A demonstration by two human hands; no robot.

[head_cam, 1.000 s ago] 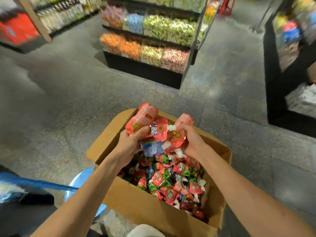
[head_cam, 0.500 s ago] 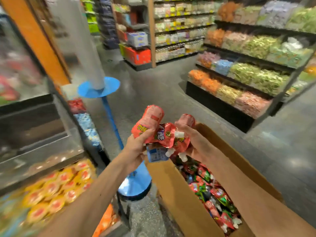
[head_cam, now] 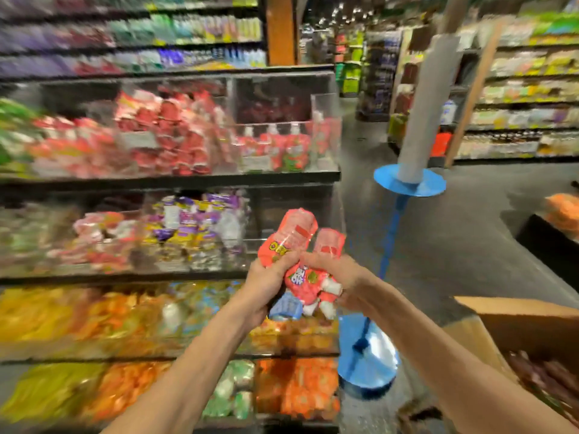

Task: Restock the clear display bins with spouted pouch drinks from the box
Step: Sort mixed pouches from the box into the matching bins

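Both hands hold a bunch of red spouted pouch drinks (head_cam: 297, 242) in front of the tiered shelf. My left hand (head_cam: 266, 286) grips the bunch from the left, and my right hand (head_cam: 336, 277) grips it from the right, fingers curled round the pouches. White spouts and a blue pouch stick out below. A clear display bin (head_cam: 322, 104) on the upper tier holds a few red pouches standing upright. The cardboard box (head_cam: 513, 317) sits at the lower right, a few pouches showing inside.
Clear bins of red, purple, yellow and orange snacks fill the shelf tiers at left. A blue stand (head_cam: 407, 183) with a grey pole rises right of the shelf, its blue base (head_cam: 366, 364) on the floor. Grey aisle floor opens to the right.
The view has swung left from the box to the shelf. Both hands have carried the bunch of pouches up and away from the box toward the bins.
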